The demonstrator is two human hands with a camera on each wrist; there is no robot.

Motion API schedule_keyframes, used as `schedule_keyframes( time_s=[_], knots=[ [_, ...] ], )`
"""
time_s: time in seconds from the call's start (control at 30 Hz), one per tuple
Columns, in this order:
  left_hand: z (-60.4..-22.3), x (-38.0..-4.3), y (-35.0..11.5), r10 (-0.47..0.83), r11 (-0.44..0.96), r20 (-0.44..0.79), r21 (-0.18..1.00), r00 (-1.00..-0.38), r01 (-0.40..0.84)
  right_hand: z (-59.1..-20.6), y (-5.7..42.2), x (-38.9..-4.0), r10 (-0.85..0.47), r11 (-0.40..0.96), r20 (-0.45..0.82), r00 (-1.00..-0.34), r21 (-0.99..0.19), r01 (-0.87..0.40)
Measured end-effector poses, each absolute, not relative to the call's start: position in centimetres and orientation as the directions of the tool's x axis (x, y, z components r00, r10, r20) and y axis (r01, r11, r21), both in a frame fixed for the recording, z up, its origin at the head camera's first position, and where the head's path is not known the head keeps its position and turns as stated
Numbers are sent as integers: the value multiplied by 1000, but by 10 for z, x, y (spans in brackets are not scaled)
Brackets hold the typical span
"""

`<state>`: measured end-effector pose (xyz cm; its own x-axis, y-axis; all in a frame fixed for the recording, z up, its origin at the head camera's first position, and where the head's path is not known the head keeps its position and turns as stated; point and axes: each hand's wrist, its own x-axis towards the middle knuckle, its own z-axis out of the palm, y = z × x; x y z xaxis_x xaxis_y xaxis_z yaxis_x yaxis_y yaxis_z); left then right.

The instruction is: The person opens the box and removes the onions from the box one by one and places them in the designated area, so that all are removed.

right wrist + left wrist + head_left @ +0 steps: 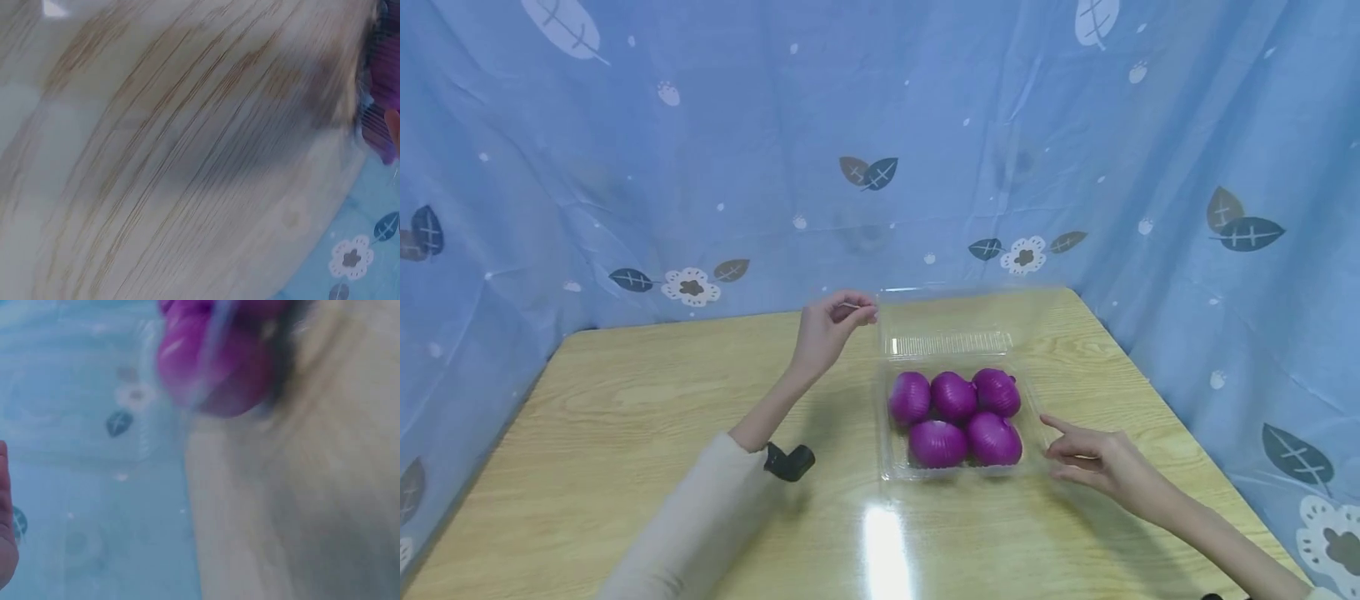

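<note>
A clear plastic clamshell box (889, 467) stands on the table with its lid (955, 308) raised at the back. Several purple onions (938, 443) lie inside in two rows. My left hand (829, 329) pinches the lid's left edge between thumb and fingers. At the box's right side, my right hand (1101, 467) has its fingertips right at the wall, the index finger extended and the thumb apart below it. In the left wrist view, a blurred onion (215, 369) shows through the plastic, and part of the left hand (5, 531) appears at the edge.
The wood-grain table (647, 417) extends to the left of the box. A blue curtain (737, 167) with leaf and flower prints surrounds its back and sides. A black strap piece (790, 462) sits at the left wrist.
</note>
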<state>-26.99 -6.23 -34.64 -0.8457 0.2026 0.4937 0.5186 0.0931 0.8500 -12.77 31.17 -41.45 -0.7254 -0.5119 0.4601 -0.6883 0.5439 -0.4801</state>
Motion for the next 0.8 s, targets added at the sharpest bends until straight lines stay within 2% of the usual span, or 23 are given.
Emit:
schedule_keyframes(
  time_s=[0.17, 0.33, 0.57, 0.8],
  knots=[
    [-337, -301, -52, 159, 29, 363, 928, -918, 372, -412, 326, -120, -537, 575, 418, -733, -455, -680],
    [-348, -324, -43, 164, -3, 187, 982, -969, 189, -412, 341, -105, -548, 548, 389, -740, -500, -670],
    [-371, -348, -35, 204, -22, 19, 1000, -979, 14, -418, 343, -95, -592, 503, 413, -692, -482, -718],
    [-392, -374, -17, 261, -10, -55, 998, -964, -60, -414, 345, -93, -575, 571, 417, -704, -412, -710]
  ],
)
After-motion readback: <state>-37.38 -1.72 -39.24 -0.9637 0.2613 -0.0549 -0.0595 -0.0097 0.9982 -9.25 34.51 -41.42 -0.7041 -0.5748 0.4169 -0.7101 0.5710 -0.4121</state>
